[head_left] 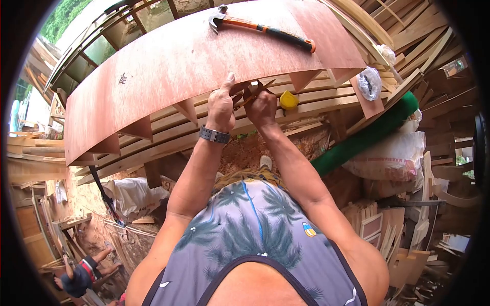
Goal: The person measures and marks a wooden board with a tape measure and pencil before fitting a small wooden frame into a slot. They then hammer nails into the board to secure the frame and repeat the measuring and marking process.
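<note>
A curved plywood panel [168,56] with triangular ribs under it spans the space in front of me. My left hand [221,108] is closed on its near edge, thumb on top and fingers curled underneath. Just beside it, my right hand [262,108] makes a fist below the same edge. Thin dark and orange-brown pieces show between the two hands; I cannot tell what the right hand grips. To the right of that fist sits a yellow tape measure [289,100] on the wooden slats [326,104]. A claw hammer [263,29] with an orange and black handle lies on the panel.
A green roll [367,133] slants along the right, near a white sack [390,158]. On a board at the panel's right end is a clear plastic bag [369,83]. Lumber [413,41] is piled at the upper right. Another person [81,275] is at the lower left.
</note>
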`<state>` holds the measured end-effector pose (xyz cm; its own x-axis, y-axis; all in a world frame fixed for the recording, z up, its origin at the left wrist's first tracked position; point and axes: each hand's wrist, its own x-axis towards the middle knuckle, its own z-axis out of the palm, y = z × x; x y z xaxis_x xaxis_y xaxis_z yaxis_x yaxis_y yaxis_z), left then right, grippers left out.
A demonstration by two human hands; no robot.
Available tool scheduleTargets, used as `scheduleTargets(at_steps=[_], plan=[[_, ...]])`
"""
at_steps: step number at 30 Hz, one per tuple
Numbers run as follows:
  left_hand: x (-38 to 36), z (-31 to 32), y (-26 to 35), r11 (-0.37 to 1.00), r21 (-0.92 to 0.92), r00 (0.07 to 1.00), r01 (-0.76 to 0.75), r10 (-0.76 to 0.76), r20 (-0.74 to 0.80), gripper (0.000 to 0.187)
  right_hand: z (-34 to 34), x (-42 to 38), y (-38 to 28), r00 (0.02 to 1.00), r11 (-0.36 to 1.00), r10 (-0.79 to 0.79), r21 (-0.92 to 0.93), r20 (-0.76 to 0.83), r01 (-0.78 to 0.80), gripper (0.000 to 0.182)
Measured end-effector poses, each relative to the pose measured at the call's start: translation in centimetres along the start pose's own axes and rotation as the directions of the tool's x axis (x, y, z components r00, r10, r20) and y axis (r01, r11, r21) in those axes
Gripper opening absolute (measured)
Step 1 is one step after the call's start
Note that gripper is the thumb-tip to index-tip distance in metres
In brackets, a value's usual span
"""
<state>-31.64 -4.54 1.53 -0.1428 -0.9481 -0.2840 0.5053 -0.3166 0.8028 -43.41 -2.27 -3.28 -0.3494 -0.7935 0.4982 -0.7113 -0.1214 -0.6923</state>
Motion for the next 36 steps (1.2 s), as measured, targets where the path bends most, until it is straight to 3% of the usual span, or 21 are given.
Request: scheduleTargets(at_steps=[2, 4, 5, 7, 8, 10, 12, 13, 16, 18, 20, 23, 25, 26, 28, 30, 33, 34, 36], plan=[[-0.3, -0.1, 0.4, 0.998, 0.031, 0.997, 0.058, -0.059, 0.041, 0.037, 0.5, 0.2, 0.7, 1.000, 1.000, 0.004, 0.022, 0.009, -0.004, 0.033], [-0.7, 0.0, 0.9, 0.998, 0.048, 0.997, 0.036, -0.039, 0.059, 0.038, 0.2, 0.3, 1.6, 0.983, 0.996, 0.078, 0.037, 0.167, -0.086, 0.031], [-1.0, 0.0, 0.9, 0.997, 0.070, 0.996, 0.019, -0.025, 0.081, 0.038, -0.7, -0.1, 2.3, 0.983, 0.996, 0.080, 0.032, 0.167, -0.087, 0.031], [-1.9, -1.2, 0.6, 0.995, 0.094, 0.995, -0.028, 0.019, 0.098, 0.040, -5.0, -0.8, 1.7, 0.926, 0.979, 0.139, -0.191, 0.350, -0.075, 0.029], [-2.5, -1.8, 0.5, 0.990, 0.116, 0.992, -0.081, 0.068, 0.111, 0.042, -6.3, -1.3, 2.4, 0.928, 0.978, 0.134, -0.196, 0.348, -0.068, 0.029], [-4.1, -2.8, 0.3, 0.986, 0.159, 0.997, -0.039, 0.028, 0.067, 0.038, -8.1, -2.1, 4.4, 0.964, 0.973, 0.044, -0.230, 0.261, 0.018, 0.042], [-4.9, -4.7, -2.0, 0.975, 0.210, 0.997, 0.072, -0.079, 0.027, 0.032, -7.1, -1.9, 7.9, 0.977, 0.898, 0.020, -0.433, 0.212, 0.076, 0.058], [-4.8, -5.4, -3.5, 0.969, 0.208, 0.989, 0.131, -0.142, 0.038, 0.030, -6.2, -1.6, 10.1, 0.972, 0.892, -0.057, -0.426, 0.228, 0.153, 0.067], [-5.6, -5.1, -5.6, 0.948, 0.195, 0.964, 0.252, -0.263, 0.033, 0.028, -4.2, -1.2, 12.6, 0.956, 0.869, -0.215, -0.408, 0.201, 0.281, 0.062], [-6.2, -4.4, -6.2, 0.927, 0.252, 0.936, 0.276, -0.319, 0.150, 0.029, -3.7, -1.2, 13.6, 0.963, 0.874, -0.180, -0.416, 0.202, 0.251, 0.061], [-6.4, -3.7, -6.3, 0.917, 0.294, 0.931, 0.270, -0.327, 0.164, 0.031, -3.8, -1.1, 14.2, 0.968, 0.877, -0.148, -0.426, 0.203, 0.224, 0.059], [-6.7, -2.8, -6.5, 0.894, 0.334, 0.910, 0.298, -0.372, 0.183, 0.030, -4.6, -1.0, 13.5, 0.977, 0.924, -0.053, -0.361, 0.204, 0.126, 0.058], [-6.9, -2.5, -6.9, 0.905, 0.295, 0.931, 0.308, -0.351, 0.103, 0.034, -7.3, -1.0, 8.8, 0.928, 0.988, -0.039, -0.124, 0.371, 0.091, 0.054], [-7.0, -2.5, -7.0, 0.906, 0.291, 0.936, 0.307, -0.343, 0.081, 0.034, -8.6, -1.4, 6.8, 0.922, 0.990, -0.048, -0.105, 0.385, 0.095, 0.054], [-7.2, -2.7, -6.9, 0.885, 0.116, 0.854, 0.451, -0.466, 0.232, 0.037, -11.1, -1.7, 3.3, 0.792, 0.954, -0.257, 0.274, 0.554, 0.118, 0.051], [-8.0, -2.6, -6.0, 0.865, 0.117, 0.830, 0.488, -0.502, 0.243, 0.039, -12.6, -1.2, 1.1, 0.758, 0.944, -0.290, 0.303, 0.584, 0.128, 0.051], [-9.3, -2.1, -5.7, 0.917, 0.037, 0.884, 0.396, -0.392, 0.253, 0.037, -13.5, 0.0, -0.3, 0.686, 0.923, -0.361, 0.347, 0.632, 0.166, 0.053], [-9.7, -1.5, -5.2, 0.943, 0.073, 0.927, 0.326, -0.334, 0.170, 0.031, -13.7, 0.4, -0.5, 0.647, 0.915, -0.389, 0.357, 0.656, 0.188, 0.053], [-9.8, -1.9, -5.8, 0.974, 0.058, 0.952, 0.219, -0.227, 0.206, 0.027, -13.9, 0.9, -0.9, 0.622, 0.908, -0.404, 0.379, 0.671, 0.180, 0.054]])
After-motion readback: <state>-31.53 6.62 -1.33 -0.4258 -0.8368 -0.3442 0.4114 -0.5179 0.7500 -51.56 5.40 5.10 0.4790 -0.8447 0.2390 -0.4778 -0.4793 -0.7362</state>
